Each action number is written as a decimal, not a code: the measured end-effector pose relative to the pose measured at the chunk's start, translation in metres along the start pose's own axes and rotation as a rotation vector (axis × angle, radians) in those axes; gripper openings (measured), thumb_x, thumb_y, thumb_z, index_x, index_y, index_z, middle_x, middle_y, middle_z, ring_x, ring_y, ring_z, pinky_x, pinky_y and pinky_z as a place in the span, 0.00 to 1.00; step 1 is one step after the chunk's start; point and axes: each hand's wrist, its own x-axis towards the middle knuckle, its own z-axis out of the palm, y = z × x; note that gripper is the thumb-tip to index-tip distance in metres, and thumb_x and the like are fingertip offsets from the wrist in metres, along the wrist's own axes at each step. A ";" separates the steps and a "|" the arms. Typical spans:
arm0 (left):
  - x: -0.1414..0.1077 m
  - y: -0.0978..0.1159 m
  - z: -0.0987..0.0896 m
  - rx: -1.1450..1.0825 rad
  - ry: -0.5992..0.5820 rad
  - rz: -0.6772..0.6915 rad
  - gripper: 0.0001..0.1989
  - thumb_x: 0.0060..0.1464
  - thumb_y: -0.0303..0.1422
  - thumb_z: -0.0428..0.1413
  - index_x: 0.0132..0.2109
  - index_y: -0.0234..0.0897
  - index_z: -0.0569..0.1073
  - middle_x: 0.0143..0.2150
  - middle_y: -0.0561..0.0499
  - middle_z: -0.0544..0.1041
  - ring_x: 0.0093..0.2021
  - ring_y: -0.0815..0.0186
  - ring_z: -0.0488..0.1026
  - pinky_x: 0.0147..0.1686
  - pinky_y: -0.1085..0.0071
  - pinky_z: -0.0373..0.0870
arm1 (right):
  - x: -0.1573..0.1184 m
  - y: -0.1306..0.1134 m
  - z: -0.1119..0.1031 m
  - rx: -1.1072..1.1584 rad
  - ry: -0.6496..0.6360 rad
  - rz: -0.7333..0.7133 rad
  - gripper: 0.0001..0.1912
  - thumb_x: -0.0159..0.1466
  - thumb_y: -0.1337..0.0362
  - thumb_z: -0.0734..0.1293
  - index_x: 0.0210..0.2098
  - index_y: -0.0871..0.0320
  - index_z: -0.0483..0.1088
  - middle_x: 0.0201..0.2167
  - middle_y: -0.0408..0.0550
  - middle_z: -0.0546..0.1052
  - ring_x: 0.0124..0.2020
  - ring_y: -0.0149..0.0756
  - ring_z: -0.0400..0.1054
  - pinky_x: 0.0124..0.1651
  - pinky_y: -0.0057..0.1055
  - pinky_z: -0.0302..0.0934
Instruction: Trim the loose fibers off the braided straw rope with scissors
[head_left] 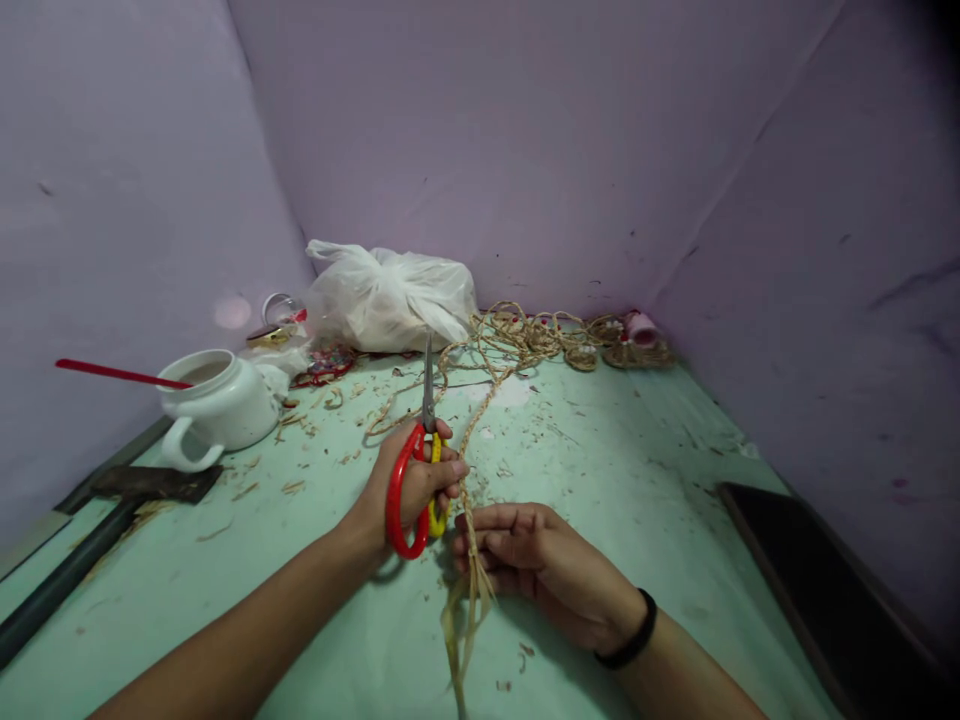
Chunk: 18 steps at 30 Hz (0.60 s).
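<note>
My left hand [420, 478] is closed. It holds scissors [407, 500] with one red and one yellow handle, the blades pointing away from me, and its thumb and fingers also pinch a braided straw cord [466, 440]. Below that pinch, my right hand [525, 555], with a black band at the wrist, curls its fingers loosely behind the braid and touches it. Loose flat strands [469, 620] fan out from the braid's near end and hang toward me. The braid's far end runs back into a tangled pile of cord [525, 335].
A tied white plastic bag [397, 300] stands against the back wall. At left are a white pot [229, 400] with a red stick [120, 372] and a hammer [150, 485]. A pink spool [640, 328] lies back right; a dark flat object [810, 590] lies right. Straw scraps litter the table [645, 450].
</note>
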 end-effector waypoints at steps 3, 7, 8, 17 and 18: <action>-0.001 -0.002 -0.002 -0.023 -0.021 0.024 0.18 0.38 0.25 0.58 0.37 0.39 0.60 0.22 0.61 0.66 0.17 0.76 0.64 0.14 0.81 0.60 | 0.000 0.000 0.000 -0.006 -0.016 0.015 0.13 0.46 0.68 0.70 0.31 0.65 0.72 0.30 0.52 0.75 0.29 0.32 0.69 0.34 0.30 0.59; -0.001 -0.003 -0.002 -0.016 -0.008 0.033 0.18 0.38 0.25 0.58 0.37 0.39 0.59 0.21 0.61 0.65 0.17 0.76 0.64 0.14 0.81 0.61 | -0.002 -0.001 0.001 -0.021 -0.013 0.013 0.11 0.47 0.67 0.69 0.31 0.65 0.72 0.29 0.52 0.75 0.29 0.32 0.69 0.35 0.30 0.59; -0.001 -0.003 -0.002 -0.011 -0.003 0.036 0.18 0.38 0.24 0.58 0.37 0.39 0.60 0.21 0.61 0.65 0.17 0.76 0.64 0.14 0.81 0.61 | -0.002 -0.001 0.001 -0.021 -0.010 0.016 0.11 0.47 0.67 0.69 0.31 0.65 0.72 0.29 0.52 0.75 0.29 0.32 0.69 0.35 0.29 0.59; -0.010 -0.005 0.004 -0.045 -0.033 0.008 0.19 0.38 0.26 0.59 0.38 0.38 0.60 0.23 0.60 0.67 0.17 0.74 0.66 0.14 0.79 0.64 | 0.002 0.004 0.003 -0.012 0.042 -0.116 0.14 0.46 0.61 0.73 0.27 0.64 0.70 0.22 0.45 0.73 0.23 0.26 0.66 0.29 0.24 0.57; -0.011 -0.005 0.005 -0.064 -0.036 -0.008 0.20 0.37 0.26 0.59 0.38 0.38 0.60 0.22 0.60 0.67 0.17 0.74 0.66 0.14 0.80 0.63 | 0.002 0.004 0.003 -0.021 0.053 -0.102 0.14 0.44 0.61 0.73 0.26 0.64 0.69 0.20 0.44 0.73 0.21 0.25 0.65 0.28 0.24 0.57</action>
